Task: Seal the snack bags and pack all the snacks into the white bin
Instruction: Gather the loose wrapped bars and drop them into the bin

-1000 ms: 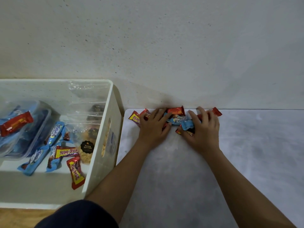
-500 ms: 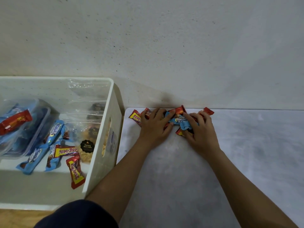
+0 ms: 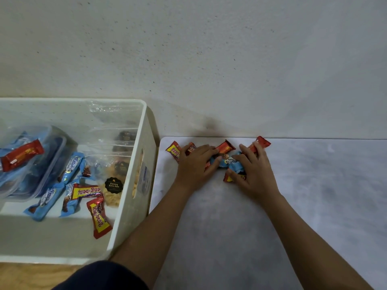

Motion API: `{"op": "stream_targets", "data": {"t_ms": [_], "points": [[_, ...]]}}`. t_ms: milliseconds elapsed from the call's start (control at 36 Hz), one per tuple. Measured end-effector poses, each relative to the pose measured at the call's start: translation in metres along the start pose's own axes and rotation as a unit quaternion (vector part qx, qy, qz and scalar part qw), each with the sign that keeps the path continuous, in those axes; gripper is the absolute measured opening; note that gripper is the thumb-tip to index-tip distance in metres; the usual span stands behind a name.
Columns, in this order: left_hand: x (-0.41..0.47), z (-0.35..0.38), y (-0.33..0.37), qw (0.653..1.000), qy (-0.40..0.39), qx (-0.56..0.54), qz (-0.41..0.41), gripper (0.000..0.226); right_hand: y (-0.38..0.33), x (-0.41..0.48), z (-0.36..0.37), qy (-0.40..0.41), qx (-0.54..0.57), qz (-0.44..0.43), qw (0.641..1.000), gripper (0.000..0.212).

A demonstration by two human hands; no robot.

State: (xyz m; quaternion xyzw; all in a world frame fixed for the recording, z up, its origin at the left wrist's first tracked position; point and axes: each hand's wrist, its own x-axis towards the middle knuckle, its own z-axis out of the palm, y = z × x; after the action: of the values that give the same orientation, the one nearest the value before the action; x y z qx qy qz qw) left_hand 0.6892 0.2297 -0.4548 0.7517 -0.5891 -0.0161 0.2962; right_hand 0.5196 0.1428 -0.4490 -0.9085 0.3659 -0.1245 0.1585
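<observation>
A small pile of snack bars lies at the far edge of the grey table [image 3: 230, 237], against the wall. It holds a blue wrapper [image 3: 230, 161], red wrappers [image 3: 225, 146] and a red-and-yellow bar [image 3: 173, 150]. My left hand [image 3: 194, 164] lies over the pile's left side, fingers curled onto the bars. My right hand [image 3: 253, 172] covers the right side, fingers closed on the blue wrapper and a red bar [image 3: 262, 142]. The white bin [image 3: 144, 122] stands to the left of the table.
Inside the bin lie blue bars [image 3: 50, 197], red-and-yellow bars [image 3: 98, 218], clear zip bags with nuts [image 3: 113, 185] and a clear lidded container [image 3: 41, 164] with a red bar [image 3: 21, 154] on top. The wall rises right behind the pile.
Both hands have drawn closer together. The right hand slid left, bunching the bars into a tighter pile, and its fingers have curled over the blue wrapper.
</observation>
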Motion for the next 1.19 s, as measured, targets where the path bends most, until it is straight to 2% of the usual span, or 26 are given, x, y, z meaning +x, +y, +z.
{"op": "stream_targets", "data": {"t_ms": [83,167,278,389,472,556,639,889,1028,1083,1194], "points": [[-0.004,0.002,-0.002,0.999,0.034,-0.006,0.028,0.029,0.002,-0.002,0.004,0.039,0.012,-0.024,0.999,0.046],[-0.006,0.003,-0.003,0.998,0.024,-0.023,0.046,0.028,0.004,-0.004,0.007,0.063,0.038,-0.034,0.997,0.036],[-0.009,-0.001,0.001,0.999,-0.008,0.023,0.038,0.04,0.0,-0.01,0.009,0.071,0.039,-0.017,0.997,0.036],[-0.011,-0.003,0.002,0.995,-0.053,0.078,-0.022,0.055,0.0,-0.011,0.009,0.06,0.01,-0.008,0.998,0.038],[-0.012,0.0,0.001,0.987,-0.05,0.133,-0.069,0.064,0.0,-0.011,0.01,0.035,-0.016,0.0,0.999,0.042],[-0.011,0.001,0.001,0.986,-0.066,0.115,-0.104,0.069,-0.001,-0.01,0.01,0.013,-0.01,0.006,1.0,0.048],[-0.011,-0.002,0.002,0.987,-0.093,0.104,-0.083,0.066,-0.002,-0.011,0.008,0.003,0.016,0.005,1.0,0.055],[-0.005,0.0,-0.004,0.988,-0.115,0.1,0.012,0.048,-0.002,-0.012,0.008,0.024,0.028,-0.017,0.999,0.048],[-0.006,0.0,-0.001,0.99,-0.122,0.069,-0.021,0.056,-0.003,-0.015,0.009,0.036,0.042,-0.017,0.998,0.039],[-0.009,0.0,0.001,0.99,-0.114,0.069,-0.037,0.059,-0.002,-0.017,0.011,0.048,0.046,-0.009,0.998,0.032],[-0.019,-0.001,0.003,0.99,-0.088,0.086,-0.068,0.065,-0.002,-0.022,0.012,0.072,0.048,0.021,0.996,0.03]]}}
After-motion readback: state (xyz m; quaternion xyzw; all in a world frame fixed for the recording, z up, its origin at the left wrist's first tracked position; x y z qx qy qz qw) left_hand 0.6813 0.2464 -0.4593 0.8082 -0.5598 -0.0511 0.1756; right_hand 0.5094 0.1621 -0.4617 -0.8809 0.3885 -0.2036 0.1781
